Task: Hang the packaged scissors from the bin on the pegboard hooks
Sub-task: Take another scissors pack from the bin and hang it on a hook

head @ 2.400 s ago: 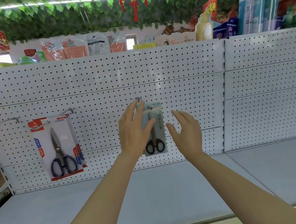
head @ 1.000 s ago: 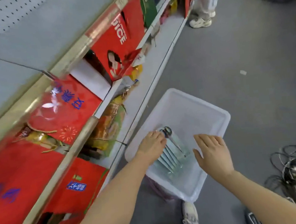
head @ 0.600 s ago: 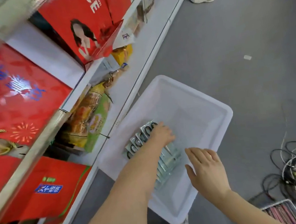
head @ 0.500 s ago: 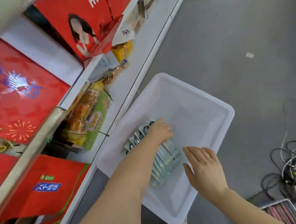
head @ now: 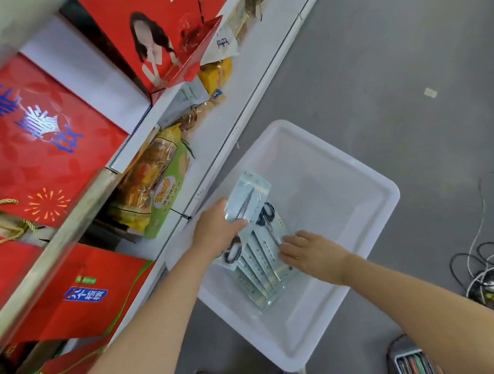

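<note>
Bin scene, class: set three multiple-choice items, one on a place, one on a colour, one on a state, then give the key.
1. Where does the bin stand?
A. on the floor beside the shelf
B. on the top shelf
C. on a chair

2. What colour are the scissor handles in the pack being lifted?
A. red
B. black
C. yellow

3. What is the right hand doing?
A. gripping a hook
B. hanging at the side
C. resting flat-fingered on the stack

Key: 1 A, the bin sits on grey floor against the shelf base. 2 B, dark loops show under the left hand. 3 C, its straight fingers lie on the packs left in the bin.
</note>
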